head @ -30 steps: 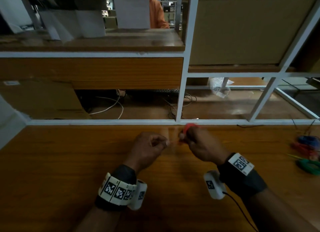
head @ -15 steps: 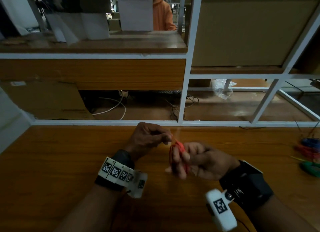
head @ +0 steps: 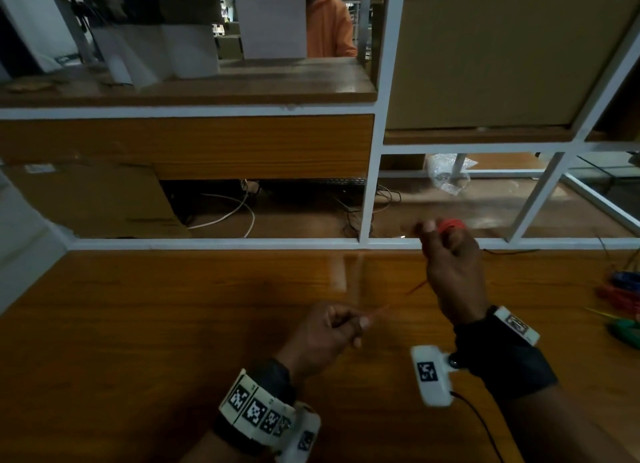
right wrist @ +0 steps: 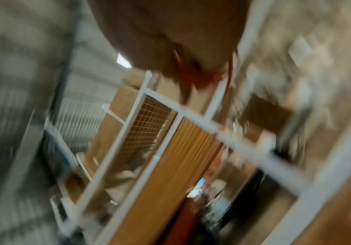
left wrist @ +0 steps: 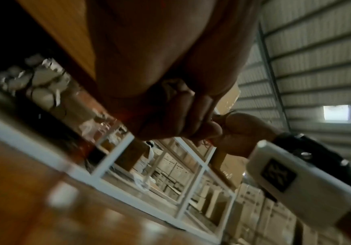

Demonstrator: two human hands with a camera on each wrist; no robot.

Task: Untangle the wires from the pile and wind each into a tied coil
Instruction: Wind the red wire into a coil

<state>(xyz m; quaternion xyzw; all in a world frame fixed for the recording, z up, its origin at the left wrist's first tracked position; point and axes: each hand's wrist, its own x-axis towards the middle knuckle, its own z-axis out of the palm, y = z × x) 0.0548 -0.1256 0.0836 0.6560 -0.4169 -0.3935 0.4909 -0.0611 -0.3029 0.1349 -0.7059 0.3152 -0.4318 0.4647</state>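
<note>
Over the wooden table [head: 145,324] we hold a red wire coil [head: 450,224] bunched in our right hand [head: 450,268], while our left hand [head: 325,331] pinches its free end [head: 379,311]. Light and springy, it probably wants gripping across the loops.

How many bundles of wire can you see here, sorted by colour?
Red: 2, the red coil held in the right hand and a red bundle at the table's right edge
Blue: 1, the blue bundle
Green: 1, the green bundle
Total: 4
A loose yellowish strand near the green one is too thin to class.
</note>
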